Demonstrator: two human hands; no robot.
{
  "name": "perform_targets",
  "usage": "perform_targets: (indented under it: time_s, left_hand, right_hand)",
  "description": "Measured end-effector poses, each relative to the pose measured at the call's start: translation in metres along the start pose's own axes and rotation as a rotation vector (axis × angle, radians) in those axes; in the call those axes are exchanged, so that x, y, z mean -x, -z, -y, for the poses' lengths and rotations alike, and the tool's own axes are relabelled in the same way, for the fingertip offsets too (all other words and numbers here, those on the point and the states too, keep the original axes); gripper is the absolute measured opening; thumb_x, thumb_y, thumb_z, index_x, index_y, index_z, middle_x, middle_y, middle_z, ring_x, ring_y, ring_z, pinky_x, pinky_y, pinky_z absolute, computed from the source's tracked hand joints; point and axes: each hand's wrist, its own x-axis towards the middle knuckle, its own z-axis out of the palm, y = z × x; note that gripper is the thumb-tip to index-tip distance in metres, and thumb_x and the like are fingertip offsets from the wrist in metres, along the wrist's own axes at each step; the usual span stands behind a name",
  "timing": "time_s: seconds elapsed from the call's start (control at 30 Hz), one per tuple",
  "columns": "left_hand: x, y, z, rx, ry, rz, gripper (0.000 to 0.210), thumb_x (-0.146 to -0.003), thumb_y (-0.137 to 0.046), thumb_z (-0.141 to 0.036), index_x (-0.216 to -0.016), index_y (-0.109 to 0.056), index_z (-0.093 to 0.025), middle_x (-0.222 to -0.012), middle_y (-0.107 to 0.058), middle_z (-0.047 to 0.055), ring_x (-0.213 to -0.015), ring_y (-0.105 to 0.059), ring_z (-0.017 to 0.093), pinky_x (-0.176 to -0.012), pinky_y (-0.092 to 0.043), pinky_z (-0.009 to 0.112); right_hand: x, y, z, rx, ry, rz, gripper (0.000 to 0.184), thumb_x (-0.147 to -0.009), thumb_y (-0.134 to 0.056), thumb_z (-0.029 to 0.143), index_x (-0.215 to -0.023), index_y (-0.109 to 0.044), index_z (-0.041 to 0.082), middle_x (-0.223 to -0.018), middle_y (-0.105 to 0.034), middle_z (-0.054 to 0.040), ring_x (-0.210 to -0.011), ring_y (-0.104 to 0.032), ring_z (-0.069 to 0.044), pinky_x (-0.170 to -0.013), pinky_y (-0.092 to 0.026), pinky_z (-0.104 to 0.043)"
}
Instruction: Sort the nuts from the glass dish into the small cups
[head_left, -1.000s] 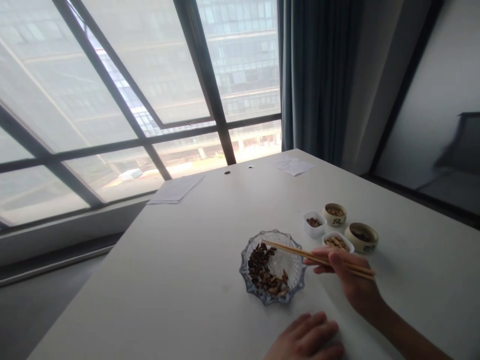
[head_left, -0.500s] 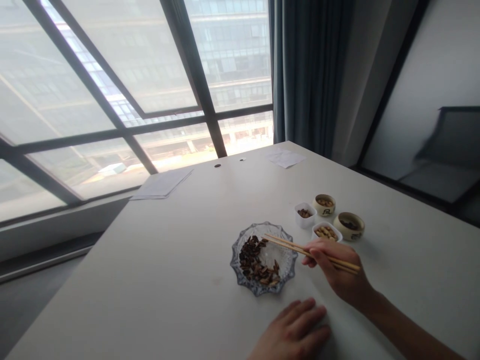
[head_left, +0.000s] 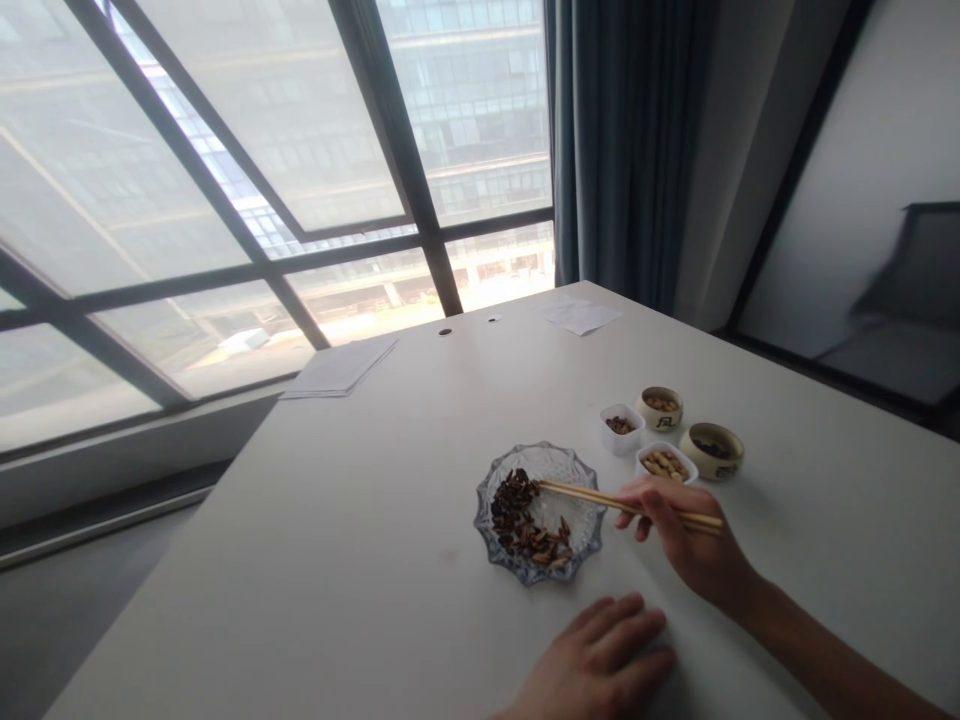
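My right hand (head_left: 686,530) grips a pair of wooden chopsticks (head_left: 592,494), their tips at the dark brown pieces (head_left: 515,495) heaped in a scalloped glass bowl (head_left: 592,545). The pieces look like seeds or dried pods and lie along the bowl's left and near side. Whether the tips pinch a piece is too small to tell. My left hand (head_left: 611,650) rests on the table just below the bowl, fingers stretched out and holding nothing. Beyond my right hand stands a white square dish of peanuts (head_left: 666,464), partly covered by the hand.
Behind it are another white dish (head_left: 621,430) with brown pieces and two cream cups (head_left: 660,408) with dark characters, both holding contents. Paper sheets (head_left: 341,368) lie at the table's far left, another sheet (head_left: 583,316) at the far corner. A window and a curtain (head_left: 622,150) stand beyond.
The chopstick tips have come closer together and lowered toward the dark pieces. The whole view has shifted slightly; my left hand still rests on the table.
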Motion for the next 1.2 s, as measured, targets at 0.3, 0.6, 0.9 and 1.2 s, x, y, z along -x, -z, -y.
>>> perform_targets:
  time_s: [0.3, 0.6, 0.9, 1.2]
  left_hand:
    - [-0.006, 0.018, -0.004, 0.036, 0.015, 0.047, 0.045, -0.108, -0.051, -0.050, -0.141, -0.055, -0.020, -0.156, -0.051, 0.007, -0.146, -0.045, 0.024, -0.120, -0.041, 0.035]
    - [-0.005, 0.015, -0.003, 0.046, 0.005, 0.022, 0.046, -0.108, -0.051, -0.052, -0.141, -0.053, -0.020, -0.157, -0.050, 0.005, -0.145, -0.046, 0.023, -0.120, -0.042, 0.035]
    - [-0.004, 0.012, -0.001, 0.079, 0.004, 0.095, 0.048, -0.104, -0.056, -0.045, -0.144, -0.051, -0.018, -0.158, -0.048, 0.009, -0.148, -0.042, 0.026, -0.121, -0.041, 0.040]
    - [-0.004, 0.014, -0.002, 0.077, 0.004, 0.067, 0.046, -0.107, -0.050, -0.045, -0.145, -0.051, -0.018, -0.159, -0.047, 0.006, -0.147, -0.043, 0.026, -0.119, -0.043, 0.040]
  right_hand:
    - [0.002, -0.005, 0.001, 0.056, 0.099, -0.112, 0.036, -0.107, -0.048, 0.031, -0.090, -0.077, 0.020, -0.063, -0.055, 0.0018, -0.050, -0.050, -0.011, -0.051, -0.042, -0.027]
    - [-0.012, 0.023, 0.019, 0.211, 0.310, -0.432, 0.033, -0.106, -0.048, 0.028, -0.093, -0.077, 0.021, -0.069, -0.066, -0.0027, -0.058, -0.063, -0.017, -0.056, -0.052, -0.032]
    - [-0.026, 0.067, 0.030, 0.498, 0.270, -0.560, 0.039, -0.107, -0.048, 0.034, -0.086, -0.078, 0.020, -0.066, -0.071, -0.0032, -0.055, -0.066, -0.017, -0.057, -0.055, -0.031]
    - [-0.026, 0.057, 0.038, 0.398, 0.223, -0.636, 0.037, -0.106, -0.050, 0.036, -0.087, -0.078, 0.020, -0.071, -0.076, -0.0059, -0.060, -0.073, -0.020, -0.064, -0.061, -0.034]
